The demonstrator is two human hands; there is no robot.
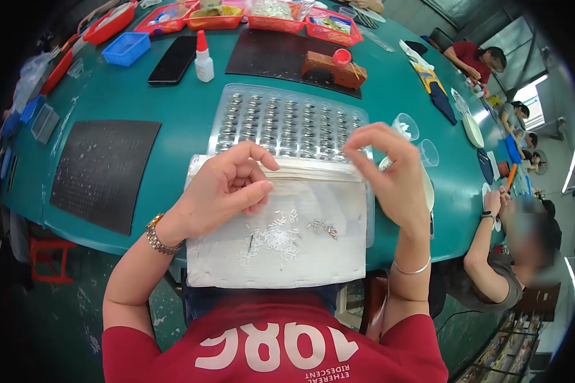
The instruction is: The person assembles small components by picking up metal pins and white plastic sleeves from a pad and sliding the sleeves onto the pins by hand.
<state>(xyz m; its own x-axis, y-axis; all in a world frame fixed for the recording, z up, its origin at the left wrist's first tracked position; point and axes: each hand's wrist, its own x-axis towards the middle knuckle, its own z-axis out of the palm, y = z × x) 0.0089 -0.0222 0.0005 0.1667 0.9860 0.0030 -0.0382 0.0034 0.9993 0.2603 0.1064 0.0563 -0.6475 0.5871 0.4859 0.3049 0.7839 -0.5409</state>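
Note:
My left hand [231,182] is over the left part of a white board [211,258], its thumb lying against curled fingers and its index finger raised apart. Whatever it holds is too small to make out. At the board's right edge, my right hand [396,172] is raised with thumb and index finger brought together in a pinch; anything thin between them does not show. Small white tube-shaped beads [276,239] lie scattered on the board, and a few darker pieces [324,228] sit to their right. Just beyond is a clear tray [222,112] with rows of shiny metallic pieces.
A black mat [105,172] lies left. Farther back are a phone [172,60], a red-capped bottle [204,67], a brown block [332,70], a blue bin [126,50] and red baskets [276,24]. Clear cups [429,153] stand right. A co-worker [492,262] sits at right.

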